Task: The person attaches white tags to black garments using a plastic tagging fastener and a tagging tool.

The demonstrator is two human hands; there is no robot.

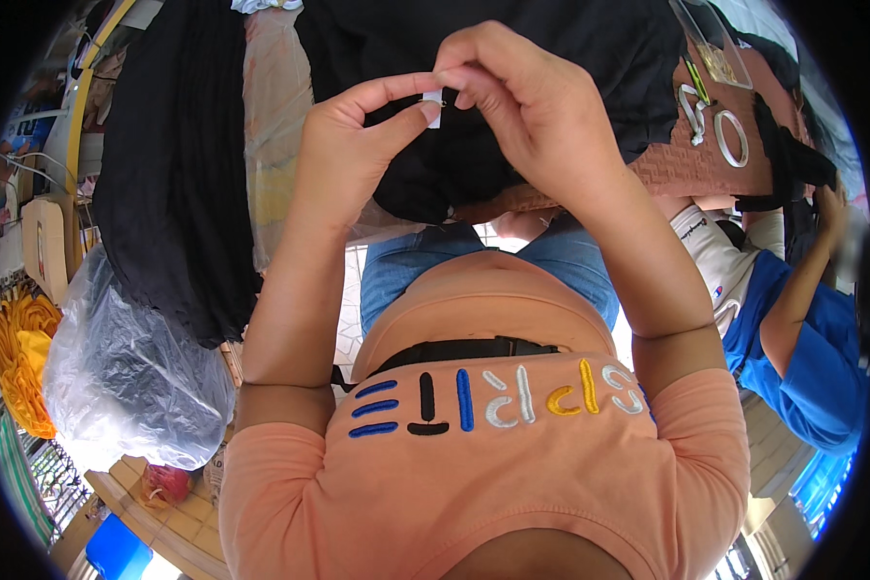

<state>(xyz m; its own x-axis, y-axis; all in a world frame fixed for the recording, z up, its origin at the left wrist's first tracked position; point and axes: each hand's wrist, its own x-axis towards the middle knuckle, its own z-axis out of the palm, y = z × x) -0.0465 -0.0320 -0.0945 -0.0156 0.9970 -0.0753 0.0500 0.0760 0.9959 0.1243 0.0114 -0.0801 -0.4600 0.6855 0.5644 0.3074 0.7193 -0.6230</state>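
Observation:
Between the thumb and forefinger of my left hand [346, 140] is a small white tag [434, 118], held upright over the black cloth [377, 48]. The fingertips of my right hand [536, 101] are pinched together at the tag's upper end, touching my left forefinger. Whatever they grip is too small to make out. A tiny shiny spot shows beside the tag's right edge. Black cloth lies bunched beneath both hands and spreads over the table in front of me.
At the right, a brown textured cover [662, 164] bears a white ring [732, 138], green thread snips [698, 83], white ribbon [691, 114] and a clear plastic box [713, 53]. A co-worker in blue [812, 338] sits close there. More black fabric [174, 145] and a clear plastic bag [135, 367] are at left.

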